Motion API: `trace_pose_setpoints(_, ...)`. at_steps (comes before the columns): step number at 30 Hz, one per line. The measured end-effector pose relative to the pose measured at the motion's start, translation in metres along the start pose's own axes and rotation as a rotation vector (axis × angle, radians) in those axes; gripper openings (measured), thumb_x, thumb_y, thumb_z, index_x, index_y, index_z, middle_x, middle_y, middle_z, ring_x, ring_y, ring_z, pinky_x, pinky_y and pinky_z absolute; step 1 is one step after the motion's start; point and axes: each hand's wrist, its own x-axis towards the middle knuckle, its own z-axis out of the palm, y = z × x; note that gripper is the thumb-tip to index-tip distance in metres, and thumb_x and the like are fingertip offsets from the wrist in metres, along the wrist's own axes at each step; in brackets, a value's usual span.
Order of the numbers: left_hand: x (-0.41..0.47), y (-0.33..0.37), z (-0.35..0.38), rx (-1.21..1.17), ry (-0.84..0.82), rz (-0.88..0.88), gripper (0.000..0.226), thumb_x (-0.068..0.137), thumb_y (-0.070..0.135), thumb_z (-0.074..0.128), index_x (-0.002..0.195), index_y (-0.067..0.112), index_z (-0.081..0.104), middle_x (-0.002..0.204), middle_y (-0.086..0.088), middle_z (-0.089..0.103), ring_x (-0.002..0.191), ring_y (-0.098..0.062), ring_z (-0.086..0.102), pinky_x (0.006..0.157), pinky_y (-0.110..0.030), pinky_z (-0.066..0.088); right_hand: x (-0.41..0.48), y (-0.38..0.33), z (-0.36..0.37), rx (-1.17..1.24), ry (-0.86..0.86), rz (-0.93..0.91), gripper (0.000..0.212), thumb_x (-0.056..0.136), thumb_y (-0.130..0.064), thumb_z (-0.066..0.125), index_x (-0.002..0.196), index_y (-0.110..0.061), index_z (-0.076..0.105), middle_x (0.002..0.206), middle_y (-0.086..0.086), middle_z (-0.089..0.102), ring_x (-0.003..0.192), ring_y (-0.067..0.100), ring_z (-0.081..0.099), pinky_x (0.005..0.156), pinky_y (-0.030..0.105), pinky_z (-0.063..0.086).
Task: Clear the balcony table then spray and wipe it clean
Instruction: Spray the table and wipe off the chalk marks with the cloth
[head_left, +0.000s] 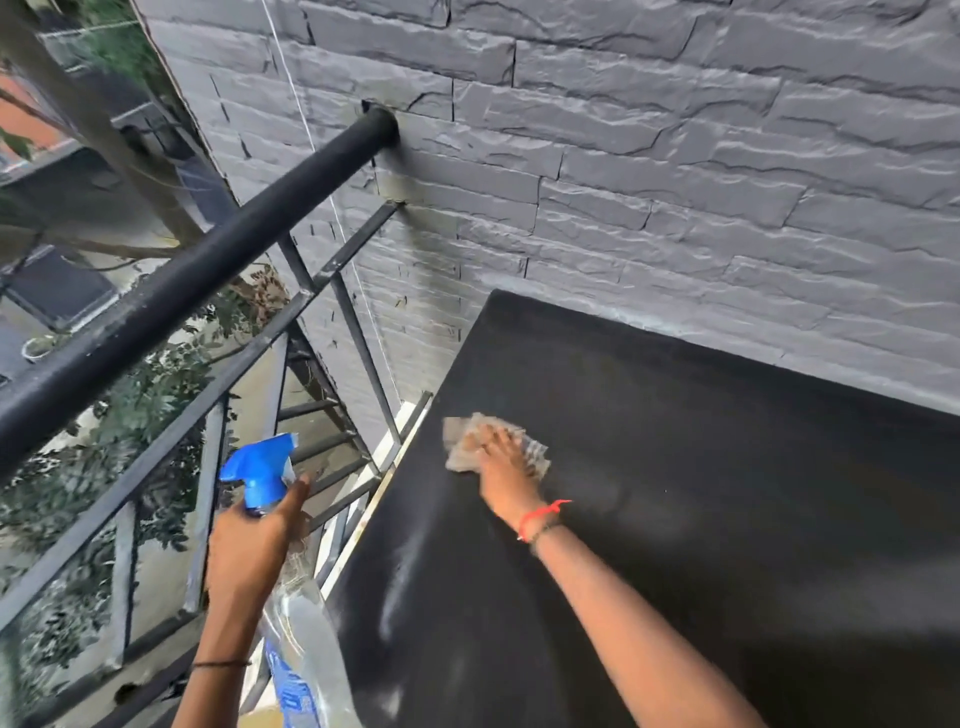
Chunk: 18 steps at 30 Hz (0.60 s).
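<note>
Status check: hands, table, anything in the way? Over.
Left hand grips spray bottle, held off the left edge of the tabletop. Right hand presses cloth flat on it, near that edge. Railing close on left, beyond the bottle.

Bare forearms (649, 618); red thread (543, 513) and dark band (546, 532) on right wrist, thin black band (221, 663) on left
</note>
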Motion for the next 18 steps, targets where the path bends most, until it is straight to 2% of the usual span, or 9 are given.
trace_pose_setpoints(2, 0.008, 0.005, 0.01, -0.004, -0.011, 0.011, 0.031, 0.072, 0.041, 0.077, 0.07, 0.015, 0.06, 0.062, -0.006, 0.062, 0.065, -0.025, 0.059, 0.071, -0.037, 0.045, -0.004, -0.031, 0.018, -0.038, -0.034, -0.157, 0.075, 0.071, -0.011, 0.007, 0.134, -0.007, 0.047, 0.151, 0.015, 0.03, 0.14, 0.038, 0.022, 0.117, 0.052, 0.008)
trace_pose_setpoints(4, 0.015, 0.007, 0.017, 0.001, -0.019, 0.039, 0.028, 0.076, 0.037, 0.078, 0.071, 0.016, 0.06, 0.061, -0.006, 0.061, 0.063, -0.024, 0.057, 0.07, -0.035, 0.044, -0.033, -0.053, 0.037, -0.051, -0.077, -0.326, 0.072, 0.071, -0.011, 0.011, 0.131, -0.006, 0.051, 0.146, 0.015, 0.039, 0.138, 0.037, 0.03, 0.116, 0.052, 0.015)
trace_pose_setpoints(6, 0.023, 0.01, 0.025, 0.024, -0.03, 0.056, 0.027, 0.082, 0.035, 0.074, 0.073, 0.014, 0.061, 0.064, -0.009, 0.063, 0.063, -0.024, 0.057, 0.068, -0.034, 0.043, -0.073, -0.056, 0.055, -0.086, -0.089, -0.441, 0.064, 0.072, -0.013, 0.025, 0.127, -0.02, 0.056, 0.141, 0.006, 0.048, 0.133, 0.028, 0.042, 0.11, 0.047, 0.033)
trace_pose_setpoints(8, 0.031, 0.012, 0.032, 0.04, -0.028, 0.054, 0.026, 0.084, 0.036, 0.072, 0.075, 0.013, 0.062, 0.067, -0.009, 0.065, 0.067, -0.025, 0.059, 0.07, -0.035, 0.044, -0.108, -0.038, 0.07, -0.169, -0.126, -0.478, 0.057, 0.073, -0.023, 0.039, 0.127, -0.032, 0.053, 0.143, -0.003, 0.046, 0.133, 0.02, 0.042, 0.107, 0.042, 0.038)
trace_pose_setpoints(10, 0.04, 0.015, 0.04, 0.054, -0.027, 0.045, 0.028, 0.083, 0.038, 0.072, 0.076, 0.013, 0.063, 0.066, -0.007, 0.066, 0.07, -0.026, 0.061, 0.072, -0.037, 0.045, -0.127, -0.006, 0.071, -0.118, -0.12, -0.433, 0.057, 0.07, -0.029, 0.049, 0.126, -0.036, 0.05, 0.146, -0.006, 0.039, 0.138, 0.018, 0.031, 0.108, 0.039, 0.028)
trace_pose_setpoints(11, 0.044, 0.018, 0.044, 0.063, -0.03, 0.043, 0.031, 0.082, 0.041, 0.072, 0.076, 0.012, 0.063, 0.066, -0.007, 0.066, 0.069, -0.027, 0.061, 0.071, -0.037, 0.045, -0.128, 0.014, 0.067, -0.082, -0.07, -0.373, 0.056, 0.069, -0.026, 0.048, 0.124, -0.035, 0.051, 0.145, -0.006, 0.039, 0.138, 0.019, 0.029, 0.107, 0.039, 0.025)
trace_pose_setpoints(13, 0.05, 0.022, 0.051, 0.056, -0.036, 0.044, 0.037, 0.078, 0.046, 0.073, 0.075, 0.01, 0.064, 0.067, -0.009, 0.066, 0.065, -0.026, 0.06, 0.067, -0.035, 0.044, -0.11, 0.051, 0.049, -0.036, 0.051, -0.212, 0.062, 0.067, -0.011, 0.049, 0.127, -0.029, 0.051, 0.143, -0.002, 0.044, 0.136, 0.024, 0.035, 0.106, 0.039, 0.024)
trace_pose_setpoints(15, 0.052, 0.028, 0.058, 0.049, -0.046, 0.052, 0.034, 0.083, 0.04, 0.072, 0.072, 0.009, 0.062, 0.066, -0.011, 0.065, 0.06, -0.024, 0.056, 0.062, -0.031, 0.041, -0.066, 0.081, 0.029, 0.005, 0.098, -0.075, 0.073, 0.064, 0.0, 0.056, 0.133, -0.022, 0.045, 0.142, 0.006, 0.046, 0.132, 0.03, 0.041, 0.109, 0.038, 0.019)
trace_pose_setpoints(18, 0.054, 0.036, 0.07, 0.051, -0.046, 0.069, 0.029, 0.085, 0.033, 0.07, 0.07, 0.01, 0.06, 0.062, -0.008, 0.062, 0.06, -0.024, 0.055, 0.058, -0.029, 0.039, 0.019, 0.091, -0.001, 0.028, 0.081, 0.077, 0.063, 0.073, 0.0, 0.039, 0.134, -0.015, 0.047, 0.142, 0.013, 0.045, 0.129, 0.036, 0.044, 0.111, 0.039, 0.014)
